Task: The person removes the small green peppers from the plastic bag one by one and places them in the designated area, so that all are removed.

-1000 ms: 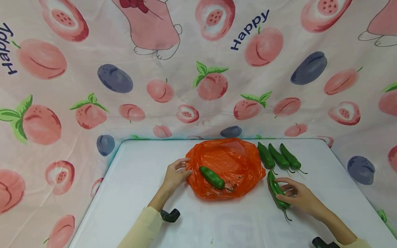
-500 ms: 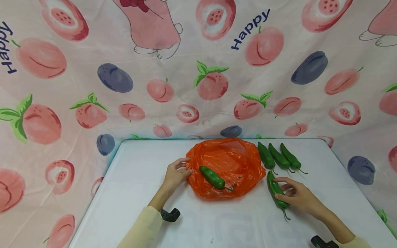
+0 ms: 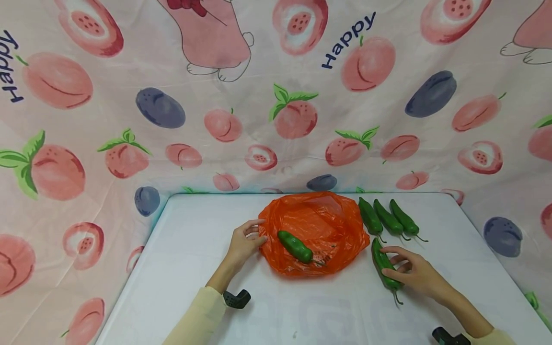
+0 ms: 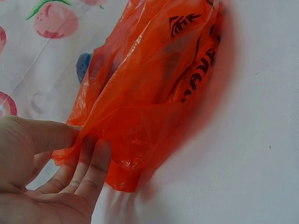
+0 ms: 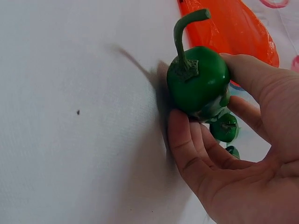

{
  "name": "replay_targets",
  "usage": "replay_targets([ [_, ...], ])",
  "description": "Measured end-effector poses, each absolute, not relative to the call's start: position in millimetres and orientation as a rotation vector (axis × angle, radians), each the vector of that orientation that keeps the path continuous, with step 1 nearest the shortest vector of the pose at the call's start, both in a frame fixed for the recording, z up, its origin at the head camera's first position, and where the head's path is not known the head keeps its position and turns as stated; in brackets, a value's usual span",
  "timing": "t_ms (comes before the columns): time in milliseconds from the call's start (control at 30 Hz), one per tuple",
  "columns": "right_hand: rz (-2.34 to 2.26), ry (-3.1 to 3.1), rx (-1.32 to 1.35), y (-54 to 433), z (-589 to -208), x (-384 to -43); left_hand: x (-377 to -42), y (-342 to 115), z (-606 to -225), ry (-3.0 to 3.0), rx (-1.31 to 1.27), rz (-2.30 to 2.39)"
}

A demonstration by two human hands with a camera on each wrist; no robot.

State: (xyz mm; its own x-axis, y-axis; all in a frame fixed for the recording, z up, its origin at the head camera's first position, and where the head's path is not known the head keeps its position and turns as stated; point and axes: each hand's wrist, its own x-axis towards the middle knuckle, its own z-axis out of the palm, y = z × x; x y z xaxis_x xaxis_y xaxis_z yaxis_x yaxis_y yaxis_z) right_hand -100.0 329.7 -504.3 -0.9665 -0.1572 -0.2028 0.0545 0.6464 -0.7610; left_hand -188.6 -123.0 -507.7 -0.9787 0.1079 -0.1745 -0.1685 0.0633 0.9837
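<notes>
An orange-red plastic bag (image 3: pixel 319 215) lies spread on the table, and one green pepper (image 3: pixel 295 247) rests at its left part. At the bag's left edge my left hand (image 3: pixel 242 245) pinches the thin plastic; the left wrist view shows the thumb on one side of the bag (image 4: pixel 140 93) and fingers on the other. To the right of the bag, my right hand (image 3: pixel 416 274) holds another green pepper (image 3: pixel 383 263) by its stem half. The right wrist view shows thumb and fingers around this pepper (image 5: pixel 198 79), stem toward the camera.
Three more green peppers (image 3: pixel 389 218) lie side by side at the back right, close to the bag's right edge. The white table (image 3: pixel 207 215) meets a fruit-printed cloth (image 3: pixel 241 158) behind. A black device (image 3: pixel 236 299) sits at the left wrist.
The right hand and its pepper have shifted very slightly left since a second ago. The left hand and the bag stay where they were.
</notes>
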Motion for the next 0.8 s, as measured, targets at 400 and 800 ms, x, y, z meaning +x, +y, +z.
replay_targets([
  [400, -1.202, 2.613, -0.092, 329.3, -501.6, -101.0, -189.4, -123.5, -507.6, 2.129, -0.064, 2.021],
  [800, -1.155, 2.618, -0.079, 329.7, -498.7, -102.2, -191.0, -123.8, -509.6, 2.128, -0.064, 2.02],
])
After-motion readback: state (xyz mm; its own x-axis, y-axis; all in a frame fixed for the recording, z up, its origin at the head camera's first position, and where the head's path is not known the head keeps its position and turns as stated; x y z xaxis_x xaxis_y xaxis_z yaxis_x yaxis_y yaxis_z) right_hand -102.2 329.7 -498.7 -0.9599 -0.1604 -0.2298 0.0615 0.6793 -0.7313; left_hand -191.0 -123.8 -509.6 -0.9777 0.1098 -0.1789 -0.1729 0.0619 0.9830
